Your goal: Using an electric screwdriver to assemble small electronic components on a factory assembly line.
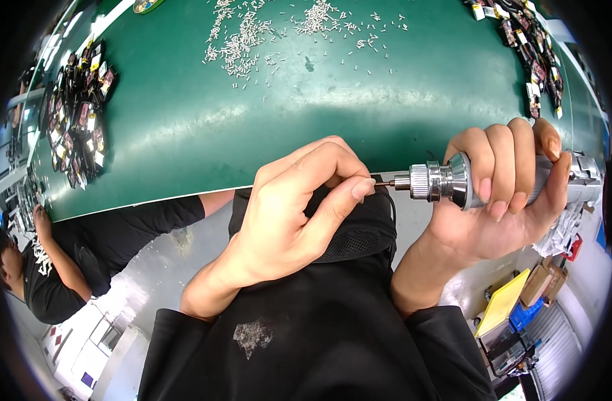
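My right hand is wrapped round the grey barrel of an electric screwdriver, held level with its silver chuck toward the left. A thin bit sticks out of the chuck. At the bit's tip, my left hand pinches with thumb and forefinger; whatever lies between the fingertips is hidden or too small to name. Both hands are just off the near edge of the green table. On the far part of that table lie many small silver screw-like pieces, scattered loosely.
A heap of black parts with white and yellow labels lies at the table's left, and a similar pile at the right. Another person is at the left edge. Cardboard boxes and a yellow panel stand at lower right.
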Demonstrator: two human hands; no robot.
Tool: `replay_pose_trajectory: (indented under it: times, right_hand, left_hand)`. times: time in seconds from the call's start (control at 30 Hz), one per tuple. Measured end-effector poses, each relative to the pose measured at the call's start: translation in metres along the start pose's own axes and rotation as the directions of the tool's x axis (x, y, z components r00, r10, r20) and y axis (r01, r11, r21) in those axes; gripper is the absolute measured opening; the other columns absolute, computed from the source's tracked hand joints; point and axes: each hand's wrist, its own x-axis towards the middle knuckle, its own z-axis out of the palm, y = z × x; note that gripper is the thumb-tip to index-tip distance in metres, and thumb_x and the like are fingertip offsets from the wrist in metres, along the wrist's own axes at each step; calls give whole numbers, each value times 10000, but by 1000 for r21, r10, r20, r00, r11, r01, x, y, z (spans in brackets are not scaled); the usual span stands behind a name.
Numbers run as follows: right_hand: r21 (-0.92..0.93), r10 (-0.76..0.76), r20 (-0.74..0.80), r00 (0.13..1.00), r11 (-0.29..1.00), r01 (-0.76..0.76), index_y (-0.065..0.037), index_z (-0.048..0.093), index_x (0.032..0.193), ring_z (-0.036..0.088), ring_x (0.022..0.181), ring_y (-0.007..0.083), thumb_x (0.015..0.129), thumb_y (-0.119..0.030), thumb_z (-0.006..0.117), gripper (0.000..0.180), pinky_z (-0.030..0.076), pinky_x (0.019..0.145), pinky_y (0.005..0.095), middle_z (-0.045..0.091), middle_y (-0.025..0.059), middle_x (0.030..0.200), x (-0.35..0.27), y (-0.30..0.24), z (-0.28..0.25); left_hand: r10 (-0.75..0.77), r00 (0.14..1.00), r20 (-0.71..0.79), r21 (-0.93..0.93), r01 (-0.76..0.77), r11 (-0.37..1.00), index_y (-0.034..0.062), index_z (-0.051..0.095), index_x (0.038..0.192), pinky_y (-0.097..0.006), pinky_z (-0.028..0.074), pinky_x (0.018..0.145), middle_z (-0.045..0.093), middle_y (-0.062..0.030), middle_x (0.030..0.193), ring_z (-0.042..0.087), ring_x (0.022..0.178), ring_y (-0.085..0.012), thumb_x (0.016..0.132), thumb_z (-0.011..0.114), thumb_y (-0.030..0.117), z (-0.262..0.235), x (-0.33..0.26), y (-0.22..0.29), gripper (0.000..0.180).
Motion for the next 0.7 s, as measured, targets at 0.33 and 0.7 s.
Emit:
replay_pose_trajectory:
  times: [0.33,0.7]
  right_hand:
    - [26,-81,-66,995,996,83,-36,491,898,331,413,69,936,-182,466,153,340,486,248,335,-31,523,20,-9,-11]
    - [-1,-29,-234,972,1000,30,-86,433,864,347,399,93,926,-178,465,116,368,460,267,349,-16,500,6,6,-26]
  left_hand:
    - [301,953,25,564,-262,783,-80,627,986,-256,453,592,649,-161,894,591,733,-181,948,470,159,-23,44,26,288]
    - [272,959,-82,723,-131,678,-58,586,807,-313,465,572,621,-113,674,607,612,-188,880,536,109,-108,255,32,190]
